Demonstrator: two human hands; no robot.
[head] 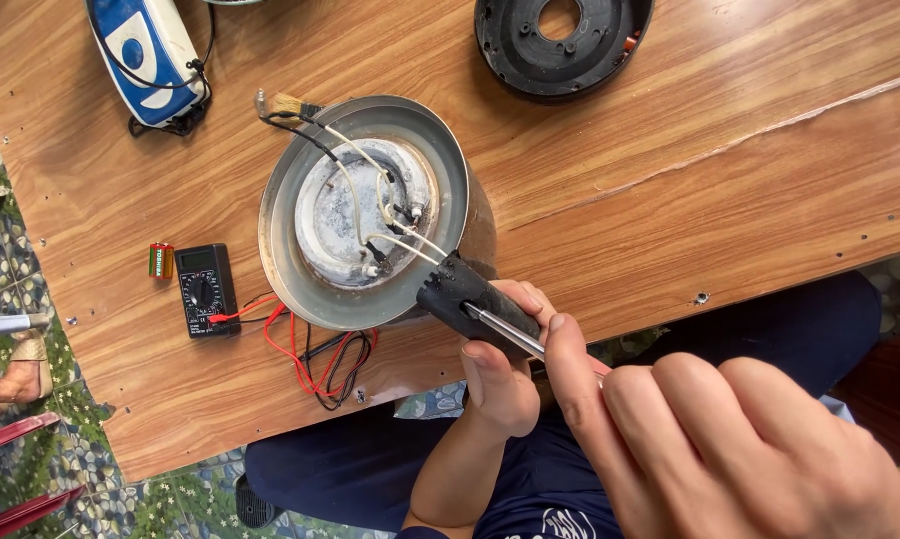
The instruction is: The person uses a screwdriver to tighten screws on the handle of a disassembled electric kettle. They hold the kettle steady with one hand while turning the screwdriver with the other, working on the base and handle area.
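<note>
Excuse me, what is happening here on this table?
A person is working on an upturned metal kettle whose base is open, with its wires showing. The left hand grips the black handle at the kettle's edge. The right hand holds a screwdriver with its tip on that handle. On the wooden table lie a multimeter with red and black leads, a small battery, a black round base and an iron.
</note>
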